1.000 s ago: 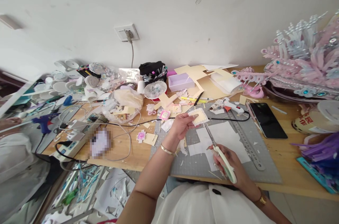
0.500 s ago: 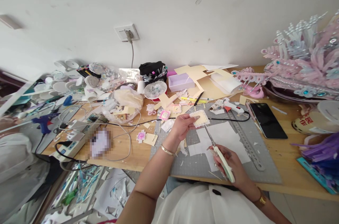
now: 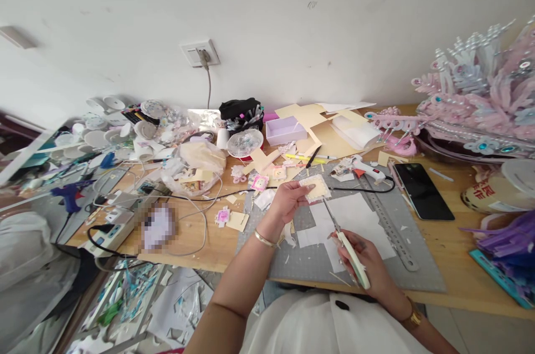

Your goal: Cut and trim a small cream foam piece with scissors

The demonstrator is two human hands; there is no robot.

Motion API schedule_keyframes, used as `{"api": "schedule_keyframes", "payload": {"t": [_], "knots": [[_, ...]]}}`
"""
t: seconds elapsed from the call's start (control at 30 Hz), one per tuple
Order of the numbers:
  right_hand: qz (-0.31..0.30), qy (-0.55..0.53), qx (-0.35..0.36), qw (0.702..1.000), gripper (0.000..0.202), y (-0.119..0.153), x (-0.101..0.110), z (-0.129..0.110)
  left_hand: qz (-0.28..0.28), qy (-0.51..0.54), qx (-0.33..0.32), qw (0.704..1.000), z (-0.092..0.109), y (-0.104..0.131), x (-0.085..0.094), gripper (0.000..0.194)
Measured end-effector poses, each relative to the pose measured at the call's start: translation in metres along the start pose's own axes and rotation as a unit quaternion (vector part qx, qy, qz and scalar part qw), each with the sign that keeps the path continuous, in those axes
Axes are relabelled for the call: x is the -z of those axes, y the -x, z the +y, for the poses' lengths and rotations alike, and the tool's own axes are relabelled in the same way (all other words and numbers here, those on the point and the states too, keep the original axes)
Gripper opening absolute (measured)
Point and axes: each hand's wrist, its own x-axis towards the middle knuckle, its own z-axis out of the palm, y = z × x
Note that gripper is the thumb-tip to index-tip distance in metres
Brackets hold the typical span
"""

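Note:
Between the thumb and fingers of my left hand point(image 3: 290, 199) is a small cream square card point(image 3: 316, 189) with a pale, uneven border. My right hand point(image 3: 363, 256) grips scissors with pale handles point(image 3: 351, 256). Their blades point up and left, and the tips meet the card's lower edge; whether they cut into it I cannot tell. Below both hands lie white paper sheets point(image 3: 349, 214) on a grey cutting mat point(image 3: 422, 281). Small pink-bordered cards point(image 3: 259, 182) sit just left of the held card, and another pink piece point(image 3: 223, 214) lies farther left.
A metal ruler point(image 3: 393, 231) lies on the mat's right side, with a white glue gun point(image 3: 368, 169) above it. A phone point(image 3: 422, 191) and a drink cup point(image 3: 497, 189) stand farther right. Cords and a power strip point(image 3: 111, 234) occupy the left. Another person's sleeve point(image 3: 33, 265) shows at far left.
Almost nothing differs. Both hands keep their grip on the card and the scissors in nearly the same place, and the view has shifted very slightly.

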Motion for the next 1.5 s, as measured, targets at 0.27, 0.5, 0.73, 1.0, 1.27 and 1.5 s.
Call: {"api": "schedule_keyframes", "payload": {"t": [0.27, 0.5, 0.73, 1.0, 1.27, 1.5], "knots": [[-0.019, 0.06, -0.021, 0.998, 0.054, 0.0028, 0.0008, -0.0061, 0.019, 0.006, -0.009, 1.0, 0.002, -0.0004, 0.0021, 0.048], [-0.027, 0.066, 0.013, 0.997, 0.048, 0.0044, 0.0012, -0.0064, 0.002, 0.032, 0.01, 0.999, 0.0056, 0.0005, 0.0023, 0.043], [-0.022, 0.018, 0.018, 0.999, 0.05, 0.0019, 0.0005, -0.0012, 0.006, 0.008, -0.008, 1.0, 0.0027, 0.0005, 0.0027, 0.048], [-0.003, 0.004, 0.012, 1.0, 0.051, -0.0013, 0.0, 0.0017, 0.008, -0.015, -0.011, 1.0, 0.0016, 0.001, 0.0, 0.052], [0.015, -0.004, 0.001, 1.0, 0.056, 0.0013, -0.0038, -0.0024, -0.009, 0.001, -0.013, 1.0, 0.0013, 0.0016, -0.0026, 0.048], [0.013, -0.015, -0.001, 1.0, 0.054, 0.0011, -0.0035, -0.0024, -0.008, 0.005, -0.009, 1.0, 0.0008, 0.0001, -0.0005, 0.048]]}}
